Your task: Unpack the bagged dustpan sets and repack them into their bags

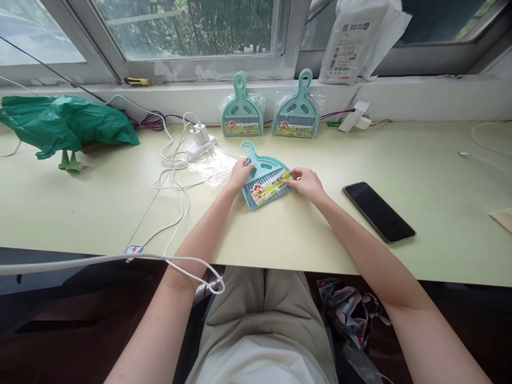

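Note:
A mint-green mini dustpan (pixel 262 168) with a brush nested in it is tilted above the table. My left hand (pixel 240 176) grips its left edge, just below the looped handle. Across the bristles lies a printed paper label (pixel 266 189). My right hand (pixel 304 183) pinches the label's right end, where a yellow-green corner stands up. A crumpled clear plastic wrapper (pixel 216 164) rests beside my left hand. Behind, two stacks of similar sets in clear wrap, a left stack (pixel 241 109) and a right stack (pixel 296 109), lean against the wall under the window.
A black phone (pixel 379 212) lies right of my right forearm. White cables (pixel 176 181) tangle left of my left arm, near a power strip (pixel 201 148). A green plastic bag (pixel 68 125) sits far left. A yellow-handled tool (pixel 137 81) and a white package (pixel 352 45) occupy the sill.

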Motion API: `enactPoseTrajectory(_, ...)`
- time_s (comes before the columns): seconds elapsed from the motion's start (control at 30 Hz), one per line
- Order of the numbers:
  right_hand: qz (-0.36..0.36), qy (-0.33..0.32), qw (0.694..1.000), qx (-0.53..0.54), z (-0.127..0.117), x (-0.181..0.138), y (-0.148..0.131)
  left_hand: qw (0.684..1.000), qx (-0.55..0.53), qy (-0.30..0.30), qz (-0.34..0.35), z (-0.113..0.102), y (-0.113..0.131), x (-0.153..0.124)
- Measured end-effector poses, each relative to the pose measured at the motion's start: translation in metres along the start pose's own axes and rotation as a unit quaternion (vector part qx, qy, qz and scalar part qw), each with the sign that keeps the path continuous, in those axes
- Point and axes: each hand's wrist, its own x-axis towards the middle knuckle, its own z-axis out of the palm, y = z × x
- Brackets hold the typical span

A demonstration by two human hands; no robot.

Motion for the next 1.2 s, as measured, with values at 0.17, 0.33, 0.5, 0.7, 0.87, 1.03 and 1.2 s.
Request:
enactPoseTrajectory(0.17, -0.003, 0.02, 0.998, -0.057, 0.002, -0.004, -0.006, 1.0, 0.016, -0.006, -0.018, 0.0, 0.007, -0.007)
enactPoseTrajectory(0.33, -0.007, 0.045, 0.996, -0.078, 0.004, -0.006, -0.005, 0.997, 0.015, -0.069, -0.029, 0.0, 0.015, -0.016)
enactPoseTrajectory(0.5, -0.007, 0.05, 0.996, -0.079, 0.004, -0.005, -0.004, 0.995, 0.023, -0.098, -0.028, -0.005, 0.016, -0.016)
enactPoseTrajectory(0.7, -0.01, 0.045, 0.995, -0.084, 0.002, -0.005, -0.004, 0.989, 0.06, -0.131, -0.026, -0.01, 0.016, -0.014)
enactPoseTrajectory(0.87, -0.031, 0.057, 0.996, -0.068, 0.003, -0.005, -0.003, 0.994, 0.062, -0.094, -0.012, -0.006, 0.018, -0.017)
enactPoseTrajectory(1.03, -0.025, 0.199, 0.978, 0.066, 0.013, -0.006, 0.0, 0.999, 0.001, -0.033, -0.019, -0.005, 0.016, -0.013)
enactPoseTrajectory(1.2, 0.117, 0.099, 0.917, 0.369, 0.023, -0.009, -0.003, 0.995, -0.089, 0.034, 0.003, -0.002, 0.009, -0.007)
